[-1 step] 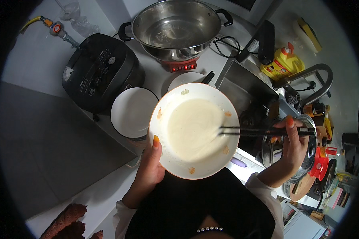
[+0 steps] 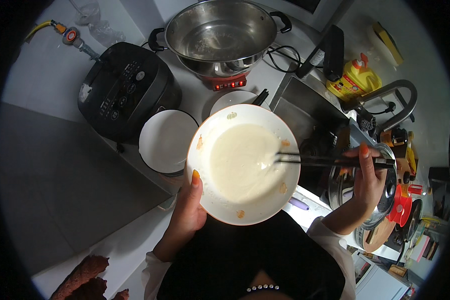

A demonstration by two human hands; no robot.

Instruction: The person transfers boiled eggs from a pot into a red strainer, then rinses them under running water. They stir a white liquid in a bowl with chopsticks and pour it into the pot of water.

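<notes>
The lower tips of the black chopsticks (image 2: 345, 162) are blurred over the pale liquid (image 2: 240, 165). The bowl (image 2: 220, 212) hides most of the left hand's (image 2: 187, 202) fingers and part of a white plate (image 2: 230, 100) beside the sink's (image 2: 310, 105) left edge. The picture's lower edge cuts off a reddish-brown thing (image 2: 85, 277). Clutter (image 2: 427, 220) beyond the round board (image 2: 380, 235) is too small to tell.

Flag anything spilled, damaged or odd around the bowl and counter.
No spill stands out: the off-white mixture sits inside the bowl in the left hand. One mild oddity: a ragged pale patch on the black cooker, left of its buttons, against dark casing; wear or sticker, can't tell.
</notes>
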